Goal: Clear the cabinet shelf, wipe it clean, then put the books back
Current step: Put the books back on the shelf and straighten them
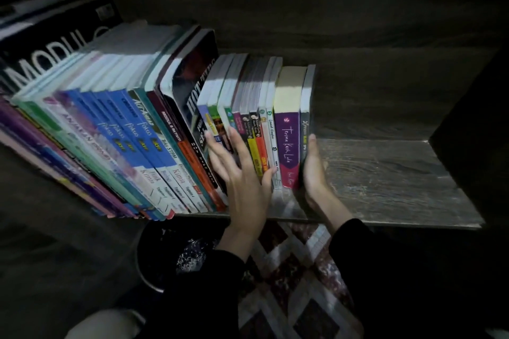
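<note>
A row of books stands on the dark wooden cabinet shelf. Large blue and teal textbooks lean at the left. To their right stands a group of small paperbacks, among them a purple novel, ending in a thin dark book. My left hand lies with straight, spread fingers against the spines of the small paperbacks. My right hand presses flat, fingers straight, against the outer cover of the thin dark book at the row's right end.
A black binder lies behind the textbooks at the far left. The cabinet's right wall closes the shelf. Below the shelf edge are a patterned rug and a dark round container.
</note>
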